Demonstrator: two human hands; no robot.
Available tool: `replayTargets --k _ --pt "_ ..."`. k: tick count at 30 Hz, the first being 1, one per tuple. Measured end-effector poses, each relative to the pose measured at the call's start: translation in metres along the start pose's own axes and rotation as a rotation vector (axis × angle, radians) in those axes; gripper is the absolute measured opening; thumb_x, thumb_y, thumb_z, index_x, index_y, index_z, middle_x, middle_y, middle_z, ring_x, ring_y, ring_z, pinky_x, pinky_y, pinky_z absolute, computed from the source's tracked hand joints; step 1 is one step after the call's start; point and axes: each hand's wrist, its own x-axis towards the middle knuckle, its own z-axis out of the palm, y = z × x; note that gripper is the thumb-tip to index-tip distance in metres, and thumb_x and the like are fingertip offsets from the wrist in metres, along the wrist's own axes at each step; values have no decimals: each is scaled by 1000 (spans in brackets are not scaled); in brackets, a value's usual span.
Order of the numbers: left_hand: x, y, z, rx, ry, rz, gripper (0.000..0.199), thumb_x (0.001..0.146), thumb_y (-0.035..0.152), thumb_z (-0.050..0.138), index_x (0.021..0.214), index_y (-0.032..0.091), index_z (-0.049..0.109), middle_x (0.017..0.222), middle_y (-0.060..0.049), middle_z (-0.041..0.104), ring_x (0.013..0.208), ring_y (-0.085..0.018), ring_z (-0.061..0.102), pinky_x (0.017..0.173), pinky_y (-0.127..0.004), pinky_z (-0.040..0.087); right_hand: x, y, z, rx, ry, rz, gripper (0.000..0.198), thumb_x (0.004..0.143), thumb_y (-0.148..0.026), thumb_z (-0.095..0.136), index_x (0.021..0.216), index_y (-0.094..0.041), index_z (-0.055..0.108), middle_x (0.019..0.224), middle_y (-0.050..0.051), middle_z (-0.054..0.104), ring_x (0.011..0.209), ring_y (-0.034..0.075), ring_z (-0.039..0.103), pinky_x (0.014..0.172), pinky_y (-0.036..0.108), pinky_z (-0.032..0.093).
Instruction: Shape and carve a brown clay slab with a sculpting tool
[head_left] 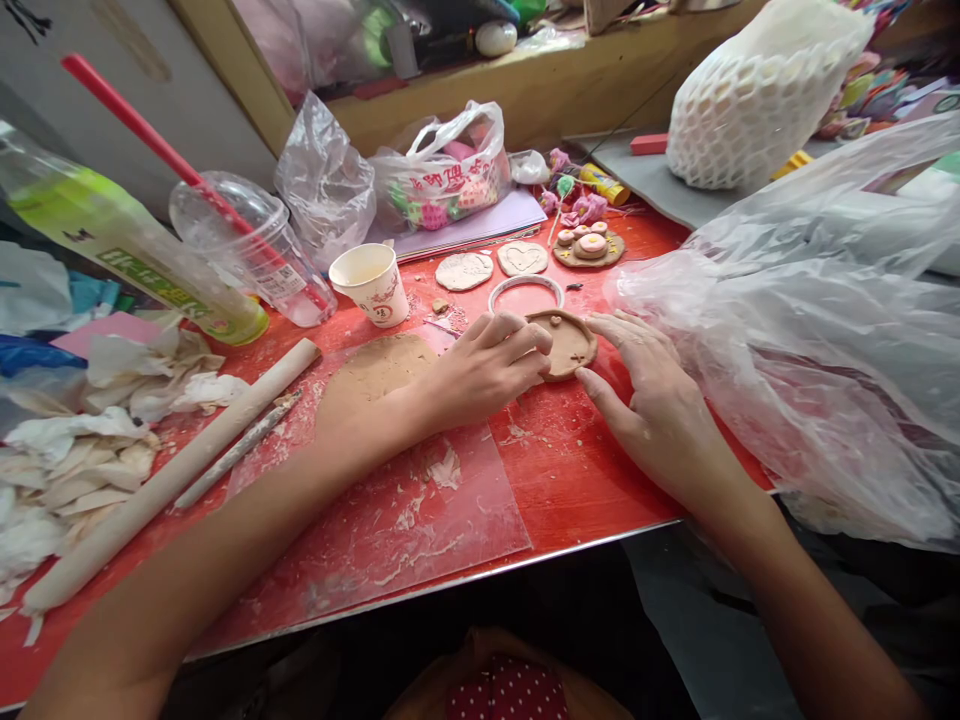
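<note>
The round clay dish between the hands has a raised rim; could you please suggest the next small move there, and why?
Perhaps press the rim of the clay dish gently with the left hand, while the right hand steadies it: the left's fingers curl at one edge, and the right's thumb and forefinger are spread beside the opposite edge.

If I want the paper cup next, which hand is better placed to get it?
The left hand, probably: it is left of the clay dish, nearer the paper cup. The right hand is on the dish's right, with the left hand in between.
</note>
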Motion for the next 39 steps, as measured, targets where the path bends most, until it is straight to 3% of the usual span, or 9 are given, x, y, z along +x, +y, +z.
replayTargets --k 9,18,24,29,33,39 --pt "-3 -7 4 -5 105 -38 12 90 25 47 97 19 56 107 -3 57 96 -18 41 85 -31 38 0 -1 0 -3 3 6 42 85 -21 49 126 -11 45 129 14 51 127 24 39 108 44 32" --pt "-2 -8 1 6 70 -8 15 93 22 42 93 18 56 106 -3 58 94 -17 43 85 -30 37 0 -2 0 -4 4 1 41 85 -21 49 125 -9 46 129 15 52 127 24 40 108 44 32" --pt "-7 -11 -2 90 31 22 15 92 26 43 96 18 56 107 -3 59 92 -18 46 81 -31 40 0 -2 0 6 -2 12 40 86 -21 46 126 -14 45 129 13 52 128 24 39 107 47 32" --pt "-7 -13 -6 38 38 -98 15 92 16 42 97 21 55 108 -1 58 98 -18 48 86 -31 40 0 -1 -1 18 -8 11 42 86 -23 45 128 -17 44 130 12 51 127 25 40 105 50 33" --pt "-6 -19 -18 -25 82 -156 12 91 17 44 98 21 52 104 -2 59 98 -17 50 84 -32 41 1 -4 -4 35 16 31 37 87 -22 44 123 -17 48 126 11 55 122 23 46 104 45 36" --pt "-25 -24 -59 103 71 -332 24 93 23 32 79 16 50 71 -3 57 62 -12 50 60 -27 40 -1 -8 -9 91 139 98 23 91 -26 39 91 -20 60 97 6 66 98 19 60 88 37 45"
